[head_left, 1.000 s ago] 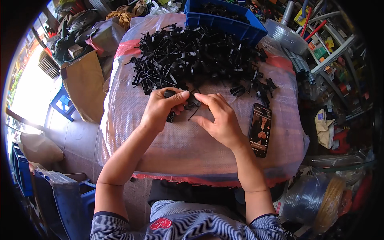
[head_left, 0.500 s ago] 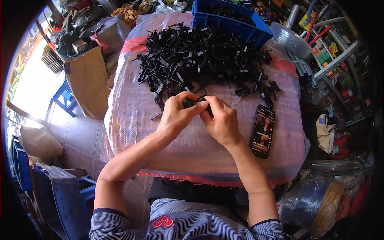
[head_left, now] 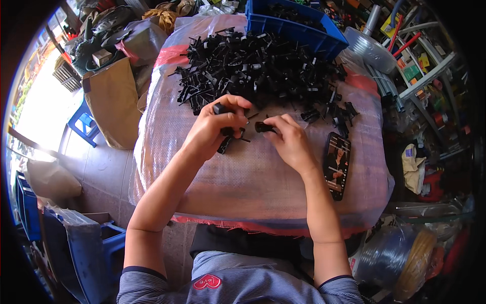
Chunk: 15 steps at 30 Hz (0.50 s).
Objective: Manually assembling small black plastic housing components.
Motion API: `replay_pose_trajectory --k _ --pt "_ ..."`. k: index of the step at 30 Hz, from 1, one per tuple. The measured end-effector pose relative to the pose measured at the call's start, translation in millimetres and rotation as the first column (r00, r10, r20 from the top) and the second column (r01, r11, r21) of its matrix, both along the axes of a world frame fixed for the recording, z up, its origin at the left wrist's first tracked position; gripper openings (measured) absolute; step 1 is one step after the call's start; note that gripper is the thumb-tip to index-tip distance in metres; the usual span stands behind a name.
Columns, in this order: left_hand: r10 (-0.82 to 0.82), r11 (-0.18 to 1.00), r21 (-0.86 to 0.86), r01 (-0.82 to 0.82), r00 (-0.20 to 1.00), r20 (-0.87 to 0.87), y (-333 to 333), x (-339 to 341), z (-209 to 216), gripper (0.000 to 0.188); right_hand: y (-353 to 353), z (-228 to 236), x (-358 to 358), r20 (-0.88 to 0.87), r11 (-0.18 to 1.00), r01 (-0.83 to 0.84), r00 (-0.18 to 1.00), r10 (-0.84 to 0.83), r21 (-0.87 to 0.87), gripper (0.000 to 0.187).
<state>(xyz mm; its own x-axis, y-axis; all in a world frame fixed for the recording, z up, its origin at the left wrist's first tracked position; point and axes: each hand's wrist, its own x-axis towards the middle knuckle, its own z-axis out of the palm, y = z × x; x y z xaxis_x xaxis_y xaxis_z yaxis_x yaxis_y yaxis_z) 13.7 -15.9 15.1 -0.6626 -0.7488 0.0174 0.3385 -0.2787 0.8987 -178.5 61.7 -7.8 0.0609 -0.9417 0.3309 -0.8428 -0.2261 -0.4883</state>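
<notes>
My left hand [head_left: 215, 126] is closed around a small black plastic piece [head_left: 219, 108], whose end sticks out above the fingers. A thin pin-like bit points from that hand toward the right one. Between thumb and fingers of my right hand [head_left: 293, 144] is a short, rounded black plastic piece [head_left: 261, 126], held a little apart from the left hand. Just beyond both hands spreads a large heap of black plastic parts [head_left: 253, 71], many with thin pins. Another black part [head_left: 225, 145] lies beside the left hand, partly hidden by it.
The work surface [head_left: 253, 187] is covered in woven plastic sheeting. A phone [head_left: 336, 164] with a lit screen lies to the right. Behind the heap stands a blue crate [head_left: 298, 33] of black parts. Cardboard [head_left: 109, 104] and a blue stool [head_left: 83, 121] are at the left.
My hands, together before, have moved apart, each with a black piece in it. The left hand has turned and shifted left; the right has moved slightly right.
</notes>
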Motion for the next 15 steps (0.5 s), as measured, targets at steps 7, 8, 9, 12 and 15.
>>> replay_pose_trajectory --k 7,8,9,12,15 --pt "0.441 0.387 -0.921 -0.040 0.885 0.147 24 -15 2 0.027 13 21 -7 0.718 0.918 -0.333 0.691 0.084 0.214 0.031" --pt "0.435 0.387 -0.921 -0.038 0.889 0.146 23 -16 0 0.027 14 22 -7 0.717 0.921 -0.326 0.693 0.079 0.213 0.031" --pt "0.476 0.390 -0.919 -0.064 0.868 0.141 21 -16 -3 0.025 14 23 -6 0.722 0.947 -0.298 0.681 0.123 0.120 0.030" --pt "0.498 0.462 -0.881 -0.106 0.853 0.158 16 -12 -4 0.020 13 22 -1 0.765 0.989 -0.149 0.634 0.109 -0.017 0.027" --pt "0.386 0.805 -0.578 -0.131 0.856 0.345 20 -13 -5 0.016 13 23 14 0.798 0.991 0.080 0.601 0.039 -0.108 0.023"
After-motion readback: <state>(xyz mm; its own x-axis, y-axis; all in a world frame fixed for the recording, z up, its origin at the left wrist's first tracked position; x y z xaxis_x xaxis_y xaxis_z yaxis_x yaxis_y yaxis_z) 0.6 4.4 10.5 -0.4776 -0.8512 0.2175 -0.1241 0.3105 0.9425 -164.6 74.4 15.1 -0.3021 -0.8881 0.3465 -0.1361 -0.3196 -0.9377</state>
